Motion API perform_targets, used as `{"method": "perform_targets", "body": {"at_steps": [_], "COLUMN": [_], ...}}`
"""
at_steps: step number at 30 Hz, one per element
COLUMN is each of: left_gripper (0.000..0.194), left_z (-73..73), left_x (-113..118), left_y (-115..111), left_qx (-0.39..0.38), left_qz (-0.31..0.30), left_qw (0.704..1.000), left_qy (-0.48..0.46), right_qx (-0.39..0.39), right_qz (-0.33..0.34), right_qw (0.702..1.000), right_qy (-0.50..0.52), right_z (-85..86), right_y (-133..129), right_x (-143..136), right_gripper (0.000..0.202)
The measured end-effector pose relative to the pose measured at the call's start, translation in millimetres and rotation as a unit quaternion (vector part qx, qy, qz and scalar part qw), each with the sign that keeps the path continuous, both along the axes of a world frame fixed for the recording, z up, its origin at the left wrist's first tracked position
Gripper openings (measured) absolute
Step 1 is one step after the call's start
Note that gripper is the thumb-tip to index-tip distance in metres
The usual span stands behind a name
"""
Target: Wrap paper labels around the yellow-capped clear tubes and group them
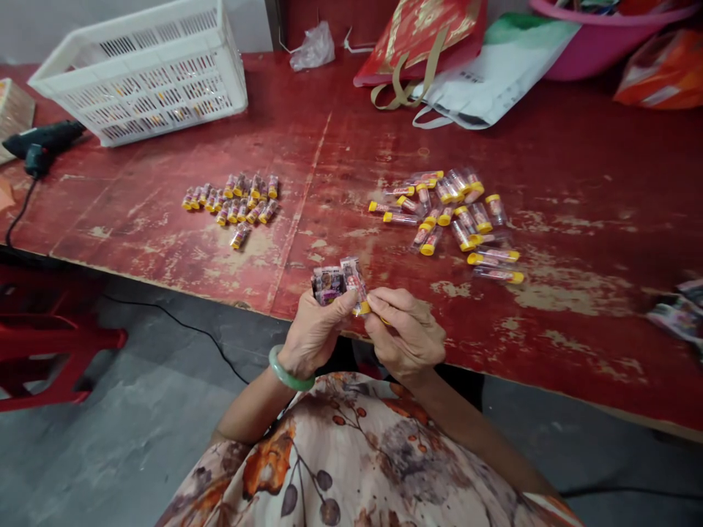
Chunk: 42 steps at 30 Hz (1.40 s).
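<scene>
My left hand (315, 329), with a green bangle on its wrist, is closed around several small printed packets (328, 284) and a clear tube (354, 282) with a yellow end, over the table's front edge. Beside it my right hand (406, 329) is closed, fingertips pinched at the tube's yellow end; a bit of yellow shows under its fingers. To the left on the table lies a group of small yellow-ended tubes (240, 210). A looser pile of clear tubes with yellow caps (464, 219) lies to the right.
The red table (340, 161) bears a white crate (159, 91) at the back left and a heat gun (44, 143) beside it. Bags (494, 73) and a pink basin (598, 44) stand at the back right. More packets (681, 311) lie at the right edge.
</scene>
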<state>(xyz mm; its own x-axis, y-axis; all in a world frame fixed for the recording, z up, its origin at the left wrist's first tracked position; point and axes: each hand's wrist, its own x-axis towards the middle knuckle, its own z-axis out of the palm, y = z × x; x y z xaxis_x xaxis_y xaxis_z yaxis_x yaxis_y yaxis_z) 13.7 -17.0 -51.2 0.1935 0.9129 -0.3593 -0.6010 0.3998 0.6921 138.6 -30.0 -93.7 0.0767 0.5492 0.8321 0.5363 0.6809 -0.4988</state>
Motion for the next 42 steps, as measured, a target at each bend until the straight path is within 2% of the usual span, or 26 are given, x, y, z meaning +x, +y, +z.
{"method": "perform_targets", "body": {"at_steps": [5,11,17,21,27,30,33,35,37,42], "left_gripper": [0.032,0.033,0.027,0.023,0.035,0.035,0.032,0.032,0.032,0.033], "left_z": [-1.9,-5.7,-12.7,-12.0,-13.1,-14.5,-15.0,-15.1,-15.4,-16.1], "left_x": [0,-2,-13,-20,-22,-23,-28,-31,-33,-32], "left_y": [0,2,5,8,12,13,14,14,13,8], "left_qx": [0.005,0.002,0.018,0.009,-0.018,-0.019,-0.009,0.012,0.033,0.051], "left_qz": [0.000,0.005,-0.004,-0.004,-0.018,-0.022,-0.023,-0.020,-0.018,-0.030], "left_qw": [1.000,1.000,1.000,1.000,1.000,0.999,0.999,0.999,0.999,0.998], "left_qy": [-0.003,0.025,0.024,0.017,-0.013,-0.016,-0.023,-0.023,-0.017,-0.002], "right_qx": [0.014,-0.006,-0.060,-0.107,-0.119,-0.170,-0.266,-0.300,-0.287,-0.162], "right_qz": [0.002,-0.008,0.028,0.031,0.031,0.044,0.080,0.095,0.092,0.075], "right_qw": [1.000,1.000,0.998,0.994,0.992,0.984,0.955,0.940,0.945,0.983], "right_qy": [0.007,-0.006,-0.016,-0.008,-0.007,0.034,0.107,0.134,0.127,0.042], "right_z": [0.7,1.7,5.7,5.5,5.6,4.2,-0.9,-3.6,-3.1,10.6], "right_y": [0,0,2,1,-1,-5,-8,-9,-9,-9], "right_x": [-1,-1,2,3,0,3,8,10,9,-1], "right_gripper": [0.037,0.032,0.030,0.025,0.023,0.022,0.025,0.024,0.021,0.020]}}
